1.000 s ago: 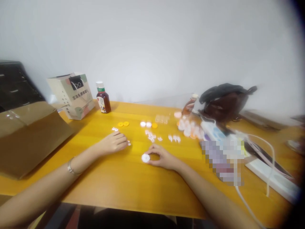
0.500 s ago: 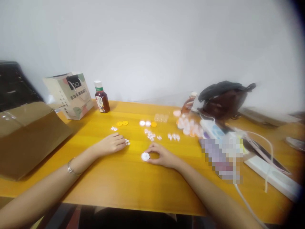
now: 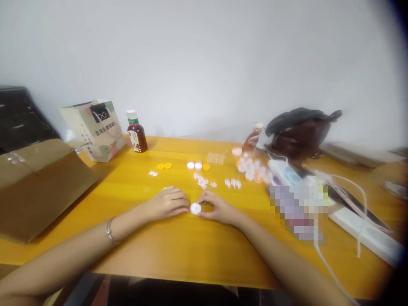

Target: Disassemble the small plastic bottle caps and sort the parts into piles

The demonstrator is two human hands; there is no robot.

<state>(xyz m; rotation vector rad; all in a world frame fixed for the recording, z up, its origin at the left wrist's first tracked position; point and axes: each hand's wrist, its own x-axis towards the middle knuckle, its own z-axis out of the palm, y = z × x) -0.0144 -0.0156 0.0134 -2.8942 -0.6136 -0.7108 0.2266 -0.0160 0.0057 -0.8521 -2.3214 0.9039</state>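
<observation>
My right hand [image 3: 219, 208] pinches a small white round disc [image 3: 195, 208] by its edge, between thumb and fingers. Just left of the disc is my left hand [image 3: 168, 202], palm down with its fingers curled together. Whatever its fingertips hold, if anything, is hidden or too small to make out. Beyond the hands lie two white discs [image 3: 194, 165] beside a yellow disc [image 3: 206, 167], and a pair of yellow rings [image 3: 164, 166] farther left. Small white pieces [image 3: 200, 181] are scattered in front of the discs, with more white pieces [image 3: 233, 183] to the right.
A paper bag [image 3: 102, 131] and a dark drink bottle [image 3: 137, 132] stand back left, near a cardboard box [image 3: 41, 187]. At right are a heap of pale round pieces [image 3: 254, 169], a second bottle [image 3: 253, 138], a dark bag [image 3: 299, 131], cables and a white power strip [image 3: 363, 233].
My left hand has moved right and toward me, close to the white disc, covering or clearing the small white pieces that lay by its fingertips. My right hand stays almost still with the disc.
</observation>
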